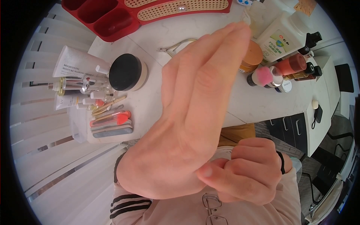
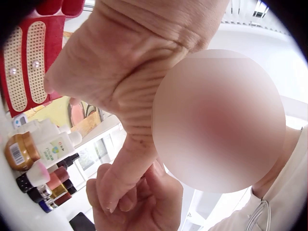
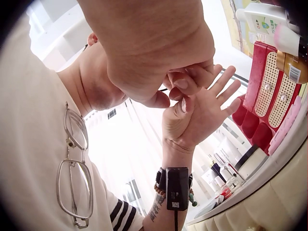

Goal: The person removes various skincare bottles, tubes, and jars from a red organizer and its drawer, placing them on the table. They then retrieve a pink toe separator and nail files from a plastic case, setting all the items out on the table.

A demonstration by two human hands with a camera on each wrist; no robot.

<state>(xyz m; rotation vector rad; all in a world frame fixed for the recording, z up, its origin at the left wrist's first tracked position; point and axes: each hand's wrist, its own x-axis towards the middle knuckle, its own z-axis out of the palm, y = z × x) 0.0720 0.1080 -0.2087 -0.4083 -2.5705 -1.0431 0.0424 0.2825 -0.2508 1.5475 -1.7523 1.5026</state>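
My left hand (image 1: 202, 93) is raised over the table with its fingers straight, angled up and to the right in the head view. In the right wrist view its palm (image 3: 204, 113) is seen from the front, fingers spread. Right beside the left thumb (image 2: 132, 166) is my right hand (image 1: 247, 172), its fingers curled in. Its fingertips (image 3: 180, 86) are close against the left thumb in the right wrist view. I cannot tell whether something small sits within the right fingers.
A red tray (image 1: 123, 18) lies at the back. On the left stand a black-lidded jar (image 1: 125, 72), a white tube (image 1: 77, 62), small bottles and nail files (image 1: 112, 129). A white bottle (image 1: 283, 37) and cosmetics are at the right. Glasses (image 1: 212, 202) hang at the chest.
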